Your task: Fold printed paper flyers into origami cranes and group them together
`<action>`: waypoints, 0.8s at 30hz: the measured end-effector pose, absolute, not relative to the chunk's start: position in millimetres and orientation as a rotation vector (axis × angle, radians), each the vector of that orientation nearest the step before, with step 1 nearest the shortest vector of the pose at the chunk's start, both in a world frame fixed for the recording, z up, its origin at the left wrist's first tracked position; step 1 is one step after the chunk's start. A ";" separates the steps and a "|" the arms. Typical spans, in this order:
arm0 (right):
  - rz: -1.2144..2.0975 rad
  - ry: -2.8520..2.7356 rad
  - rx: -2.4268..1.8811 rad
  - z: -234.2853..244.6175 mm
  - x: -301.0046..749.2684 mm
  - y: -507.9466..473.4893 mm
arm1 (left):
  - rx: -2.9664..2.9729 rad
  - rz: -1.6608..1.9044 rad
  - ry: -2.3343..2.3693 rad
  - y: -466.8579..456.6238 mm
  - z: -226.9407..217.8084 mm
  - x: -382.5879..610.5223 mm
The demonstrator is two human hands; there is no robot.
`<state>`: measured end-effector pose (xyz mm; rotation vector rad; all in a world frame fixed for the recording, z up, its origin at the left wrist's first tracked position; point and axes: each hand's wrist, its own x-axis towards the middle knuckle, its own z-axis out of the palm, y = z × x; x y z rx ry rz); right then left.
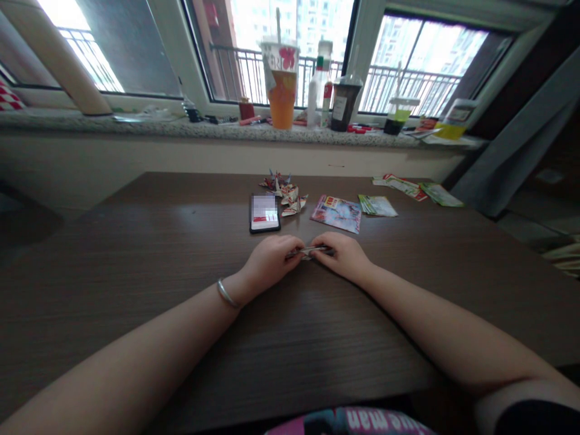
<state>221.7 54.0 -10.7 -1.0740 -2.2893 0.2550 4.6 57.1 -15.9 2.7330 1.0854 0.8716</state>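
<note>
Both my hands meet at the middle of the dark wooden table (136,272). My left hand (270,261), with a silver bangle on the wrist, and my right hand (345,255) are closed in a pinch on a small folded piece of printed paper (312,251) held flat just above the tabletop. Only a thin edge of the paper shows between the fingertips.
Just beyond the hands lie a phone (264,212), a heap of folded paper cranes (285,192), a printed sheet (337,212) and more sheets (377,205) to the right. On the windowsill (136,125) stand an orange drink cup (281,84), bottles and other cups.
</note>
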 end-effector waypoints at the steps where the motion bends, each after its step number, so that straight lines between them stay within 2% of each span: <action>1: 0.253 -2.296 -1.061 -11.1 221.8 54.0 | 2.758 0.864 1.083 56.8 -15.8 4.6; 17: -0.203 -2.667 -0.919 -13.2 221.5 55.5 | 3.055 0.593 0.994 55.5 -14.8 7.9; 24: -0.255 -2.705 -0.813 -11.3 222.5 54.6 | 3.004 0.542 0.977 54.4 -15.1 7.5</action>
